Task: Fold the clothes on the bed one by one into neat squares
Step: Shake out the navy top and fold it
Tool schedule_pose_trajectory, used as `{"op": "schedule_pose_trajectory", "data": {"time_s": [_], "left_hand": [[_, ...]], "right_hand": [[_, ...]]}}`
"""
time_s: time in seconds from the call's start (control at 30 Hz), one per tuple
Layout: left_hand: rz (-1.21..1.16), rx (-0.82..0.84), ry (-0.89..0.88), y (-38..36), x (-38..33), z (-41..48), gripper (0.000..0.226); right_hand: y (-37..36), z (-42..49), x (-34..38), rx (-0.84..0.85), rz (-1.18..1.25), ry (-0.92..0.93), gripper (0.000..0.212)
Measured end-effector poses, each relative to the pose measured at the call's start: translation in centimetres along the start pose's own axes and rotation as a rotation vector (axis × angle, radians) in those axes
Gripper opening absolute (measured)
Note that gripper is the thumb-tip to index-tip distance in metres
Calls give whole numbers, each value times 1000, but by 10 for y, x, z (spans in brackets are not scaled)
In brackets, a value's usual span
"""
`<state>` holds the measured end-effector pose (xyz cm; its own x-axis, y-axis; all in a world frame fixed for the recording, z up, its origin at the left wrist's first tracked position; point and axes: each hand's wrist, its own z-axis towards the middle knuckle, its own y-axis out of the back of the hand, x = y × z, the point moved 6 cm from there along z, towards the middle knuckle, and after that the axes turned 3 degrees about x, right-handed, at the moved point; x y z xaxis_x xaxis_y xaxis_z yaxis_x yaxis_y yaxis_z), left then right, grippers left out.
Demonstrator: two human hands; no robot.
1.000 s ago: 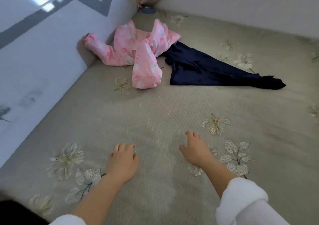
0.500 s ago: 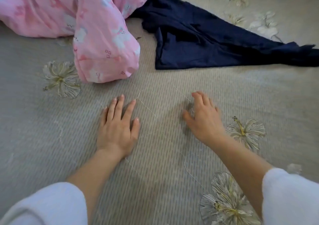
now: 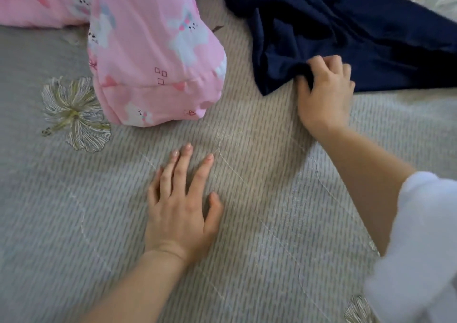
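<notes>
A dark navy garment (image 3: 346,25) lies crumpled at the upper right of the bed. My right hand (image 3: 324,92) is closed on its near corner, pinching a fold of the fabric. A pink printed garment (image 3: 153,57) with white animal figures lies bunched at the upper left, its cuff end pointing toward me. My left hand (image 3: 180,206) rests flat on the bedspread below the pink garment, fingers spread, holding nothing. White sleeves cover both of my upper forearms.
The bedspread (image 3: 74,223) is grey-beige, quilted, with embroidered flowers, one (image 3: 74,114) just left of the pink cuff. The two garments lie side by side with a strip of bare bedspread between them.
I have leaned closer to the clothes. My right hand moved forward and to the right and took hold of the navy garment's corner. My left hand stayed flat on the bedspread.
</notes>
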<state>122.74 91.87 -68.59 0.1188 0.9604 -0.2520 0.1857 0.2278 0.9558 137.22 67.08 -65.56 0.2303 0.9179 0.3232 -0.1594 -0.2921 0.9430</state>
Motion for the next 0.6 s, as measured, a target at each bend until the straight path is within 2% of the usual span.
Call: {"op": "schedule_pose_trajectory", "data": {"time_s": [0.1, 0.2, 0.23, 0.37, 0.6], "left_hand": [[-2, -13, 0, 1, -1, 2, 61], [-11, -7, 4, 0, -2, 3, 61], [-15, -7, 2, 1, -2, 3, 61], [-48, -7, 11, 2, -3, -2, 62], [16, 5, -67, -5, -4, -13, 63]], "right_hand": [[7, -18, -5, -23, 67, -5, 10], [11, -46, -18, 64, 78, -69, 11], [12, -59, -20, 96, 91, -77, 13], [18, -126, -24, 188, 65, -60, 48], [31, -261, -21, 300, 188, -158, 54]]}}
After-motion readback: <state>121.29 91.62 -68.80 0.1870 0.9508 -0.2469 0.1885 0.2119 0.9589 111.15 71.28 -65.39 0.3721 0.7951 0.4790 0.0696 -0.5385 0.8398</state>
